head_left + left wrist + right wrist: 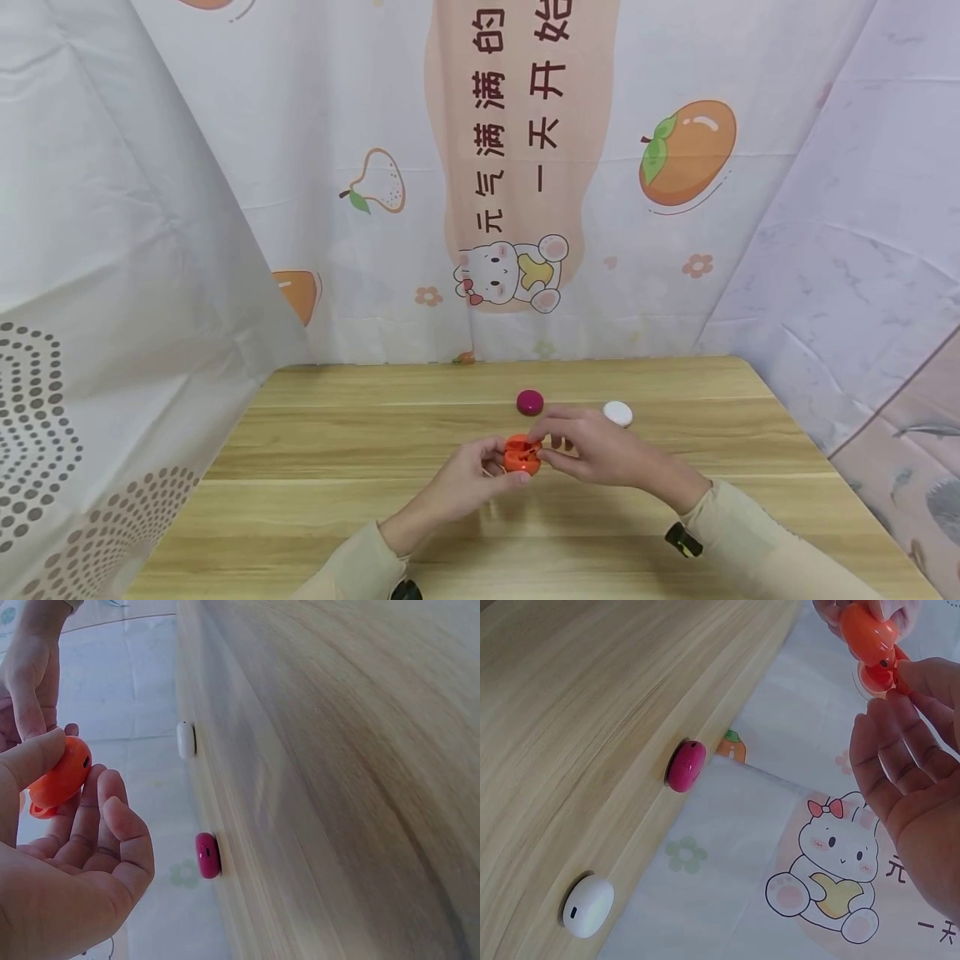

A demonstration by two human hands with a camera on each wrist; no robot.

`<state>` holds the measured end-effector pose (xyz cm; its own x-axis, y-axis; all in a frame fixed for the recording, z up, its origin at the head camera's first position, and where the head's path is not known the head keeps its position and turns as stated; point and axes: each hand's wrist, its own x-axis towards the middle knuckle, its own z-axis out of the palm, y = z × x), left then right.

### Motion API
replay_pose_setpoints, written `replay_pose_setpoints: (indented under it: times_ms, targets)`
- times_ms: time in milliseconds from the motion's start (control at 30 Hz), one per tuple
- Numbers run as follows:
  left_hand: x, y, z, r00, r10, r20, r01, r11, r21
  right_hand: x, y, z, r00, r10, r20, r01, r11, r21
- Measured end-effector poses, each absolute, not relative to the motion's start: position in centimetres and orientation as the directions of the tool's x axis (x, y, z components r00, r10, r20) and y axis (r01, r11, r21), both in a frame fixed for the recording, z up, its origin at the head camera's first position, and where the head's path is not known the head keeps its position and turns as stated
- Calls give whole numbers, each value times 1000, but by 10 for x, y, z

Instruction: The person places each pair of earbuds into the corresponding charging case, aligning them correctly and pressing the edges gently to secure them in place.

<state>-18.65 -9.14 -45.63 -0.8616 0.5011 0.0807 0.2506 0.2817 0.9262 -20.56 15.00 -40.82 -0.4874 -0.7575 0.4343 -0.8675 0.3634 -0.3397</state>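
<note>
A small, round, glossy orange case (522, 467) is held up over the table with its lid raised, dark parts showing inside. My left hand (468, 482) grips it from the left, thumb along the near side and fingers behind. From the right, my right hand (596, 446) pinches at the raised lid with thumb and forefinger. In the left wrist view the orange case (67, 776) shows a dark slot on its side. The right wrist view has the case (868, 635) at the top right, the right thumb overlapping its opened edge.
Beyond the hands, a magenta round case (530, 402) and a white round case (618, 413) lie on the wooden table (360, 433). A printed curtain (360, 275) hangs along the table's back edge, with light sheets at both sides.
</note>
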Motion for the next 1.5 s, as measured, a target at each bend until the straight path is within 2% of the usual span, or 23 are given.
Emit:
replay_pose_setpoints:
  times_ms: [467, 900, 1100, 1500]
  targets:
    - [-186, -92, -457, -857, 509, 79, 249, 275, 929, -207, 151, -408, -450, -781, 434, -887, 336, -317]
    - [-186, -90, -457, -859, 508, 67, 237, 278, 931, -209, 153, -407, -378, -799, 467, -923, 283, -262]
    - [-186, -90, -457, -857, 511, 69, 238, 272, 932, -208, 153, -408, -387, -802, 455, -916, 280, -286]
    - [-185, -88, -456, -856, 512, 70, 242, 278, 930, -208, 150, -404, -373, -813, 448, -925, 285, -253]
